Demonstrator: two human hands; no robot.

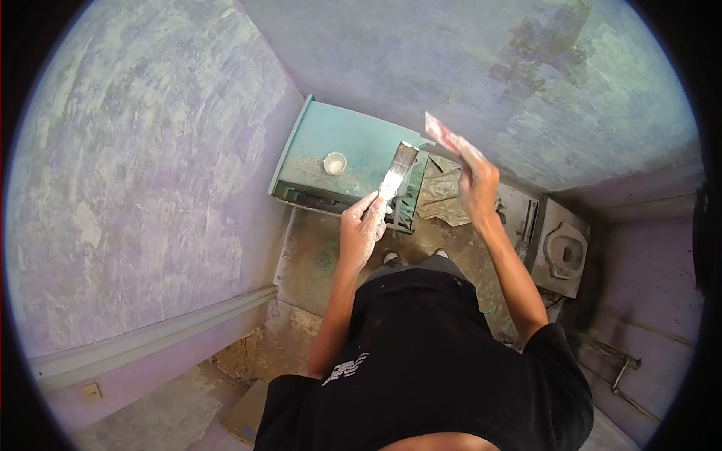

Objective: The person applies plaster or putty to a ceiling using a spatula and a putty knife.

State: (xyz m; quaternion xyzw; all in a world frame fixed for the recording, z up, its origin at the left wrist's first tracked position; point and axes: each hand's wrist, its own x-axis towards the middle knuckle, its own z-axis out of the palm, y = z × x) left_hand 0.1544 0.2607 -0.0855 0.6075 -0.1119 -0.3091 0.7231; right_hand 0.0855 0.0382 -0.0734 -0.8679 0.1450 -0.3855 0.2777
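My left hand [362, 231], smeared with white paste, is closed around the handle of a putty knife [398, 170]. Its blade points up and away from me, with white paste on the lower part. To the right, my right hand [479, 186] is raised and grips a flat scraper [442, 132], pinkish and coated with white. The two tools are apart, their tips close to each other. Beyond my left hand, a small white cup [335, 163] with white stuff in it stands on a turquoise cabinet [353, 124].
Walls with patchy white coating [150, 173] rise to the left and ahead. A crumpled sheet [444, 194] lies on the floor right of the cabinet. A squat toilet [565, 252] is at the right, with a pipe [623, 372] on the wall nearby. A ledge [158, 331] runs along the left wall.
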